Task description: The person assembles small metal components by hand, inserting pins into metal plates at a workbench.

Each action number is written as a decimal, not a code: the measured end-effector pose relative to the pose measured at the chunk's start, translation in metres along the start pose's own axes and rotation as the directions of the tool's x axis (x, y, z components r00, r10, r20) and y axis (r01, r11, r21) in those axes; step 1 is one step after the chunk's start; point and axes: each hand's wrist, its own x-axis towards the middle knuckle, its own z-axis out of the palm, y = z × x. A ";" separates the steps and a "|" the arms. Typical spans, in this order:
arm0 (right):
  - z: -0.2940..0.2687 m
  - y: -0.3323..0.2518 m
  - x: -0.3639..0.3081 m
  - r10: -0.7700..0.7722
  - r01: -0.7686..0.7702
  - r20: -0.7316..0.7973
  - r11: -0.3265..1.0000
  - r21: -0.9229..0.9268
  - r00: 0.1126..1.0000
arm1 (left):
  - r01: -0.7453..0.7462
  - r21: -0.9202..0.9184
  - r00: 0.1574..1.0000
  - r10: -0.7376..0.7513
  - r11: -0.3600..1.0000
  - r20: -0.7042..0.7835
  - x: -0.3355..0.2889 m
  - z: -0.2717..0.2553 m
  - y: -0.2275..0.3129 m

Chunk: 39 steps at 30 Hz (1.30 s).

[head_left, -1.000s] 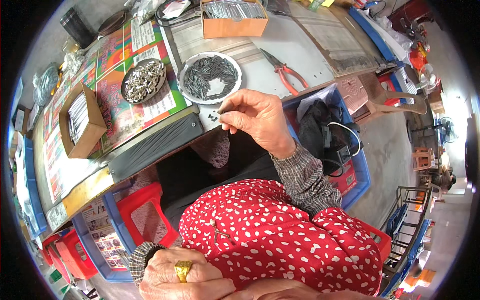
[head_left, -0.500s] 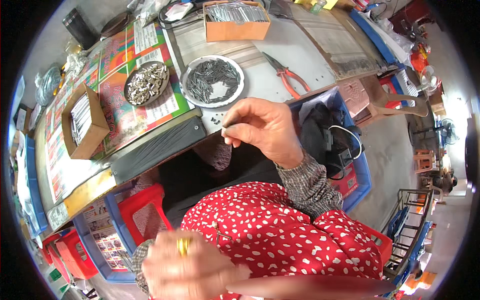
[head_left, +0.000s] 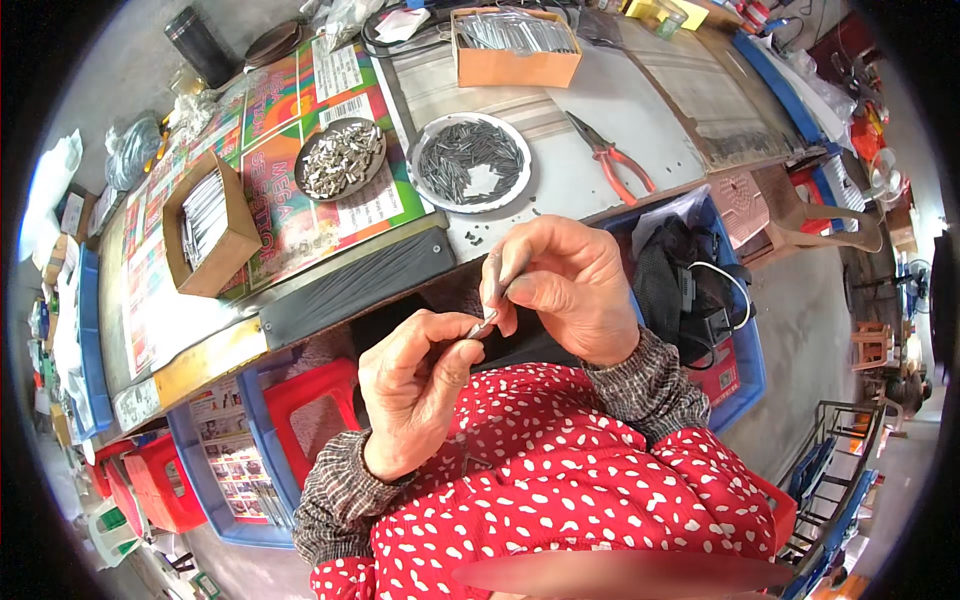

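In front of my chest, my left hand [head_left: 415, 385] pinches a small silvery metal piece [head_left: 483, 328] between thumb and forefinger. The right hand [head_left: 565, 290] is closed in a pinch at the other end of this piece, and the fingertips of both hands nearly meet there. Whether the right fingers hold a second small part is hidden. Beyond the hands on the table stands a white bowl [head_left: 417, 186] of thin dark pins [head_left: 465, 152]. Left of it, a dark round dish [head_left: 304, 181] holds short silvery metal pieces [head_left: 342, 160].
Long-nose pliers [head_left: 613, 163] with red handles lie right of the bowl. A cardboard box [head_left: 515, 68] of thin metal rods is at the back, another box [head_left: 222, 252] at left. Blue crates [head_left: 745, 385] flank me, the right one holding a black bag [head_left: 665, 280]. A red stool [head_left: 310, 405] stands below the table.
My left hand has risen from low in front of me to meet the right hand, the metal piece now at its fingertips. In the picture, the table has shifted slightly rightward.
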 end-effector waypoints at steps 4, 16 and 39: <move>-0.001 0.001 0.000 0.019 -0.020 0.035 0.999 0.036 0.999 | -0.042 0.050 0.999 0.041 0.998 0.015 -0.001 0.000 -0.004; -0.002 0.007 0.002 0.029 -0.034 0.069 0.997 0.069 0.997 | -0.064 0.105 0.998 0.065 0.992 -0.009 0.000 0.002 -0.010; -0.007 0.011 0.002 0.043 -0.038 0.014 0.963 -0.266 0.999 | -0.028 0.095 0.994 0.037 0.995 -0.104 0.005 0.006 -0.015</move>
